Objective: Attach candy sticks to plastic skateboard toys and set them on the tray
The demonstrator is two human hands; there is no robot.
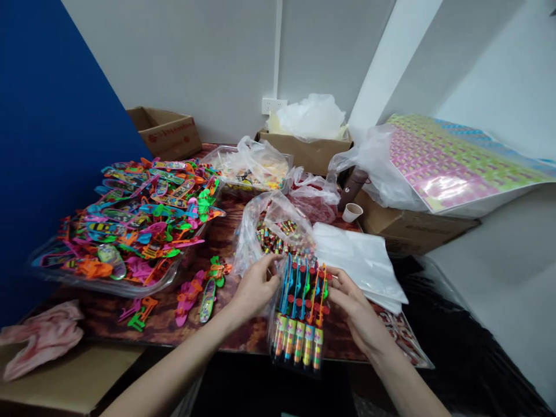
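Note:
Between my two hands, over the table's front edge, is a clear plastic bag [275, 341]. Inside it stand several toy finger skateboards [305, 289] side by side on edge, in blue, green, orange and yellow with red wheels. Below them sits a row of small cartoon-printed tubes [297, 341] with black ends. My left hand [257, 286] pinches the bag's upper left edge with bent fingers. On the other side, my right hand [353, 301] closes on the bag and the boards' right edge. Just behind is an open clear bag of small colourful tubes [282, 231].
A clear tray [167, 284] heaped with toy skateboards stands at left, with loose skateboards [208, 300] beside it. Flat plastic bags [356, 258] and a paper cup [352, 213] lie at right. Cardboard boxes [174, 136] and printed sheets [464, 162] are farther back. A pink cloth [43, 336] lies front left.

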